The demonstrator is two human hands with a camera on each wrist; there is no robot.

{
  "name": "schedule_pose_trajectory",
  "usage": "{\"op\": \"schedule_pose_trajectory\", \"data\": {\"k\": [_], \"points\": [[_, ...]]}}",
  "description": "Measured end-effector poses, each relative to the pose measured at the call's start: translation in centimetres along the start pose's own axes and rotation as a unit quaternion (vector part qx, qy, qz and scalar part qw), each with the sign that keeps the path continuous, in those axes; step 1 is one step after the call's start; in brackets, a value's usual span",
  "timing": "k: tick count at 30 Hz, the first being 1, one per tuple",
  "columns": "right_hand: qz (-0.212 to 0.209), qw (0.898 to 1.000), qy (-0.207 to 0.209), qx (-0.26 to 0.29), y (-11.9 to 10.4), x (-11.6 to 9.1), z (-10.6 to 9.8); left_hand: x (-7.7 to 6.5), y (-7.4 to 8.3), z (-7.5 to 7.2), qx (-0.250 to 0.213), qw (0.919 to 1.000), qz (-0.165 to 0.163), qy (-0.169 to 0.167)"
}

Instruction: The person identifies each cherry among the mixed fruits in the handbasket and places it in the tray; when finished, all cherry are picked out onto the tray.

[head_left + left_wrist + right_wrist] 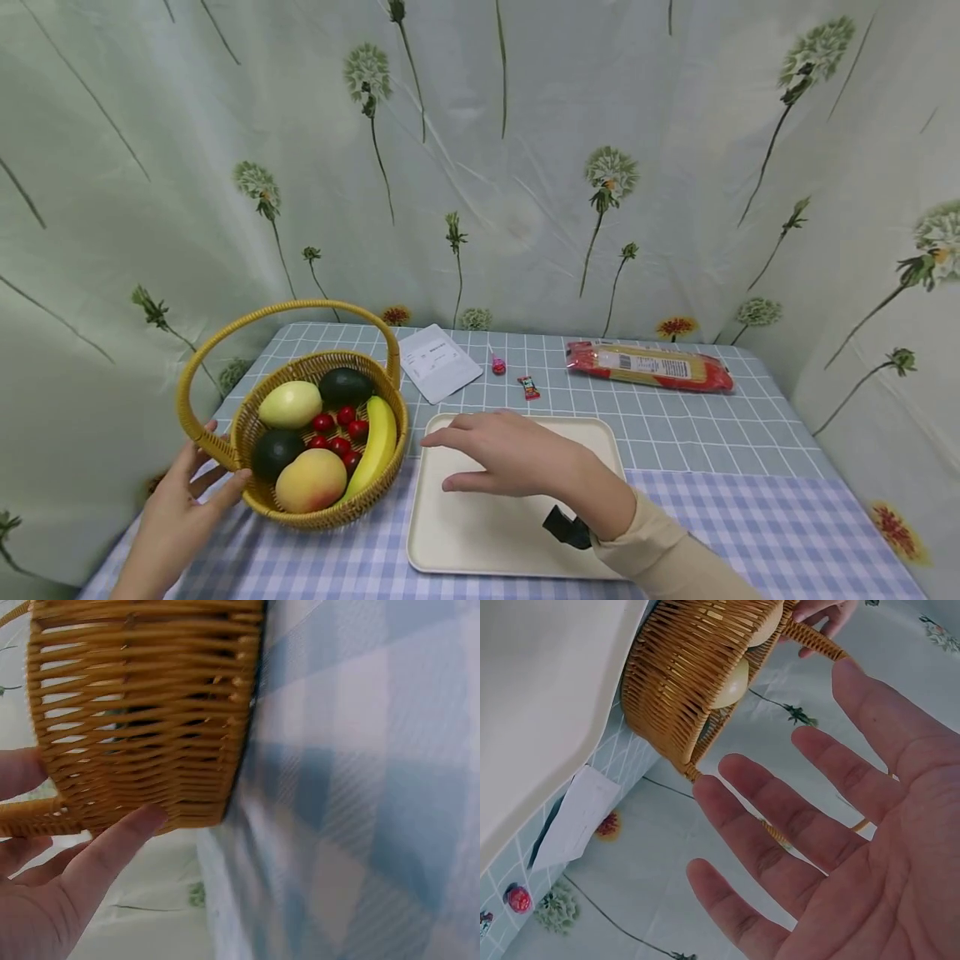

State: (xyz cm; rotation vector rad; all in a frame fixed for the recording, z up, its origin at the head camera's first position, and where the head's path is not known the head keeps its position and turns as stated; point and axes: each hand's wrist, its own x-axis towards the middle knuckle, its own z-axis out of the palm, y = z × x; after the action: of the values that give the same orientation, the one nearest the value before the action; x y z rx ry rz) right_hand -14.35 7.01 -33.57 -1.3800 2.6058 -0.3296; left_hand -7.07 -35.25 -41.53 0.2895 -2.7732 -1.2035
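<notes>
A yellow wicker basket [322, 521] with a tall hoop handle stands at the left. My left hand [183, 500] is at the handle's left foot, fingers around its far side and thumb against the woven wall, as the left wrist view also shows. In the basket lie a banana [378, 446], a peach [311, 481], a pale green fruit [290, 404], two dark avocados [347, 387] and several small red fruits [339, 446]. My right hand [506, 454] hovers over a cream tray [480, 542], holding nothing; its fingers are spread and point toward the basket.
Behind the tray lie a white packet [438, 364], a red lollipop [498, 365] and a small red wrapped sweet [528, 387]. A long red-and-yellow noodle pack [648, 367] sits at the back right. A flowered curtain [525, 167] closes off the back and sides.
</notes>
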Motion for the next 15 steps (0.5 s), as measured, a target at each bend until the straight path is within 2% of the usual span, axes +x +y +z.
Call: {"op": "schedule_pose_trajectory", "data": {"k": [3,8,13,15], "points": [[0.001,1.0,-0.008,-0.003,0.0,0.9,0.1,0.4,-0.3,0.3,-0.056,0.9979,-0.018,-0.03],[-0.011,1.0,-0.013,-0.014,0.0,2.7,0.0,0.8,-0.8,0.6,-0.104,0.9941,0.004,-0.031],[-0.033,0.998,-0.029,0.04,0.0,5.0,-0.6,0.9,-1.1,0.9,-0.146,0.9889,-0.004,-0.03],[-0.045,0.996,-0.037,0.062,0.0,6.1,-0.9,1.0,-1.3,1.1,-0.174,0.9843,-0.01,-0.03]]}}
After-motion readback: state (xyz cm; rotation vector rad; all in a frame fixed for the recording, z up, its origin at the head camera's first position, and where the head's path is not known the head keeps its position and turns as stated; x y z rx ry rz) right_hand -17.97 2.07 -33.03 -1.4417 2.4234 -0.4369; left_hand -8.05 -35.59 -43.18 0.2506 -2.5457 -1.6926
